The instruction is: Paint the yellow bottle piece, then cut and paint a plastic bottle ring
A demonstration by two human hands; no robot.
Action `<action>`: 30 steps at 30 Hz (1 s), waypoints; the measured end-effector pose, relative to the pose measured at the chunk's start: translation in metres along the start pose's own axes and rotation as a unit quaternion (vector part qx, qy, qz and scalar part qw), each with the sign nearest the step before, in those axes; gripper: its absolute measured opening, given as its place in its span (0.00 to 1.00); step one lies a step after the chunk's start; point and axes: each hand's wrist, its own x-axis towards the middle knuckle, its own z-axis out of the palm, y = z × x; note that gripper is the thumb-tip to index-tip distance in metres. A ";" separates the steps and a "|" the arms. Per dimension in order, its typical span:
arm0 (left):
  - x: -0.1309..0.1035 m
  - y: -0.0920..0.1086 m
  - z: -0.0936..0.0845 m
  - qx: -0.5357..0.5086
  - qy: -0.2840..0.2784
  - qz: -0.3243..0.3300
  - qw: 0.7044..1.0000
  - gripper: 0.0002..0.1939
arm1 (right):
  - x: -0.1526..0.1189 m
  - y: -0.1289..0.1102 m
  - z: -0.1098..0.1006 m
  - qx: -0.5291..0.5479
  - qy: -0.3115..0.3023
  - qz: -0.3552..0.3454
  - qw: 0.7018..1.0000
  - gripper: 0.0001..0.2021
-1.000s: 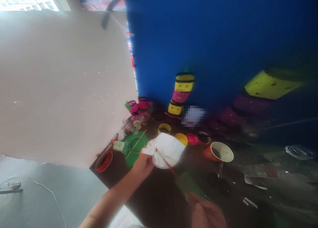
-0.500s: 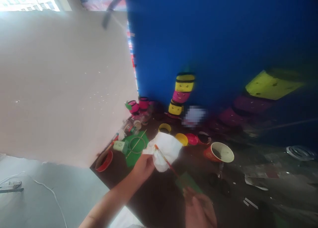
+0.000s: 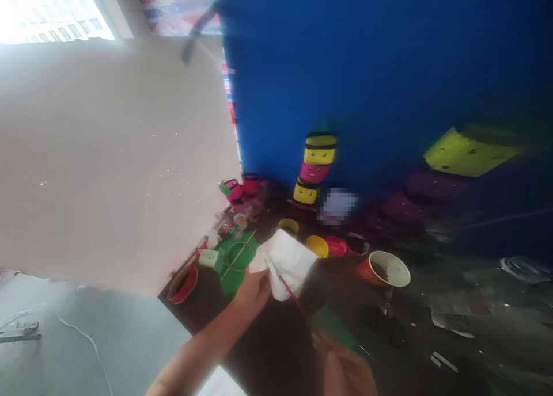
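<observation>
A dark tabletop [image 3: 276,350] meets the blue wall [image 3: 367,68] at the far side. Left hand [image 3: 253,292] pinches white tissue [image 3: 298,256] narrowly, right of the green sheet [image 3: 233,281]. Right hand [image 3: 345,368] holds the red-handled paintbrush [image 3: 295,300]; its tip meets the tissue's folds, so the bristles appear partly covered.

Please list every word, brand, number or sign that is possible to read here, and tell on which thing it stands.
No text can be read.
Green label on the clear bottle: too small.
Pale green carton: print too small.
Red paper cup: markings too blurred.
White patch by the blue wall: pixelated.
</observation>
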 end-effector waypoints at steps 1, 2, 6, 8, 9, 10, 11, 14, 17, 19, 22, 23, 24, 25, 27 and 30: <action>0.002 -0.002 -0.001 -0.009 0.014 -0.007 1.000 0.17 | 0.003 0.002 -0.001 0.008 -0.002 0.022 1.000 0.16; 0.004 -0.004 -0.003 -0.016 0.027 -0.012 0.999 0.16 | 0.004 0.004 -0.002 0.015 0.003 0.036 0.999 0.17; 0.019 0.007 -0.007 -0.019 0.068 0.009 0.997 0.13 | 0.002 0.006 0.003 0.027 0.025 -0.008 0.999 0.14; 0.025 0.023 -0.010 0.020 0.096 0.068 0.993 0.11 | 0.000 0.003 0.006 0.033 0.047 -0.044 0.997 0.13; 0.027 0.033 -0.012 0.064 0.108 0.114 0.986 0.10 | 0.000 0.002 0.007 0.036 0.064 -0.057 0.996 0.12; 0.027 0.045 -0.015 0.124 0.124 0.165 0.971 0.10 | -0.001 0.000 0.007 0.037 0.078 -0.065 0.994 0.12; 0.026 0.057 -0.019 0.195 0.145 0.219 0.945 0.09 | 0.000 -0.002 0.006 0.038 0.089 -0.072 0.993 0.11; 0.018 0.092 -0.037 0.302 0.189 0.296 0.886 0.11 | 0.001 -0.006 -0.002 0.035 0.108 -0.075 0.991 0.11; 0.008 0.123 -0.058 0.513 0.179 0.373 0.752 0.13 | 0.001 -0.011 -0.016 0.006 0.160 -0.072 0.984 0.12; 0.002 0.136 -0.068 0.661 0.126 0.375 0.638 0.16 | 0.000 -0.015 -0.027 -0.038 0.188 -0.080 0.978 0.13; -0.008 0.144 -0.075 0.746 0.117 0.349 0.555 0.20 | -0.001 -0.021 -0.044 -0.074 0.176 -0.105 0.976 0.12; -0.011 0.144 -0.075 0.754 0.122 0.344 0.547 0.19 | 0.000 -0.022 -0.049 -0.071 0.168 -0.112 0.977 0.12; -0.014 0.142 -0.074 0.745 0.146 0.356 0.544 0.17 | 0.000 -0.022 -0.054 -0.062 0.161 -0.118 0.978 0.12; -0.017 0.138 -0.072 0.727 0.177 0.379 0.545 0.15 | 0.000 -0.022 -0.058 -0.048 0.157 -0.122 0.979 0.11; -0.020 0.126 -0.068 0.686 0.206 0.421 0.556 0.12 | 0.000 -0.019 -0.066 -0.014 0.152 -0.121 0.981 0.10; -0.018 0.098 -0.062 0.656 0.141 0.431 0.603 0.10 | -0.002 -0.014 -0.076 0.035 0.128 -0.101 0.986 0.12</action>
